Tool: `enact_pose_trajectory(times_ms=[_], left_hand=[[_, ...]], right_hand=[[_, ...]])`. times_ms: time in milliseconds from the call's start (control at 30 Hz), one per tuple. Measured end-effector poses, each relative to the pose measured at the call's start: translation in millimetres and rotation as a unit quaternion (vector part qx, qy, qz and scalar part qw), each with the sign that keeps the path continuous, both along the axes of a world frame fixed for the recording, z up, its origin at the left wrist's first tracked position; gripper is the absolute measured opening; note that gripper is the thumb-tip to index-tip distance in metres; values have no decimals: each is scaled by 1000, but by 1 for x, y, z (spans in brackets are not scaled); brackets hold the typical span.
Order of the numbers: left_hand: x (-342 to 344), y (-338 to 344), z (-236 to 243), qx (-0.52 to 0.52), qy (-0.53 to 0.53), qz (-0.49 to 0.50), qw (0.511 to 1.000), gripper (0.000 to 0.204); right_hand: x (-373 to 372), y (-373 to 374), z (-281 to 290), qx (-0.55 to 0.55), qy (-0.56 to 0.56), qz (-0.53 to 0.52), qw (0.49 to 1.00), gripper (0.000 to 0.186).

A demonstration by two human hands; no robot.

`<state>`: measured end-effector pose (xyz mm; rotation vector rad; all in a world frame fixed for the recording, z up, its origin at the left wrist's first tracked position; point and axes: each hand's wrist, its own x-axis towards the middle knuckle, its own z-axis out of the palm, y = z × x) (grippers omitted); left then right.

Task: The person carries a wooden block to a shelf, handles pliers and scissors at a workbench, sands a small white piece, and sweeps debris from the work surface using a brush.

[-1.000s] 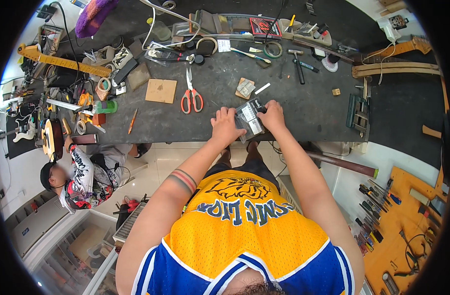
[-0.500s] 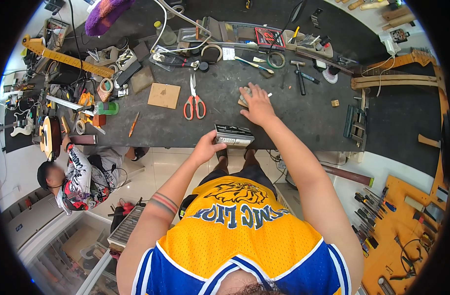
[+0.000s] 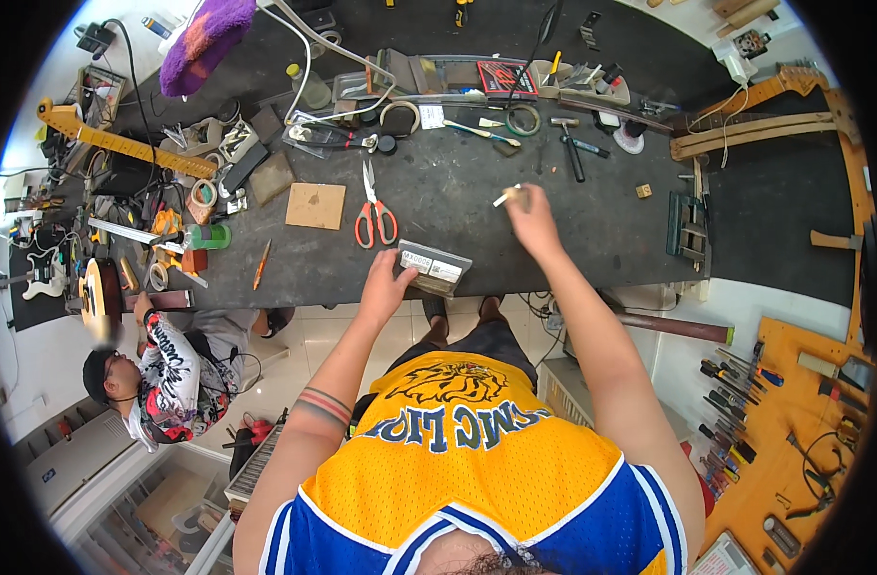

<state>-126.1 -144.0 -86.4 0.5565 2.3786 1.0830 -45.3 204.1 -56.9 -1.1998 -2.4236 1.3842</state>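
Pinching a clear packet (image 3: 442, 272), left grip (image 3: 385, 289) is closed; right grip (image 3: 532, 220) curls around a small piece (image 3: 514, 194).

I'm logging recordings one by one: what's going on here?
A person in a yellow-and-blue jersey is at a dark workbench. The left hand holds a flat, clear, white-labelled plastic package near the front edge. The right hand grips a small tan piece, mostly hidden, near a short white strip. Orange-handled metal scissors lie beyond the package.
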Motion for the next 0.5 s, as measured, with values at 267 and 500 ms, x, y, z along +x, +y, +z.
enact_pose_trajectory(times_ms=[267,500], left_hand=[[-22,62,24,50,69,65,994,75],[13,62,146,144,66,-140,977,69]], right_hand=[[66,9,20,-514,121,-48,848,56],[31,-95,78,-628,176,-7,758,52]])
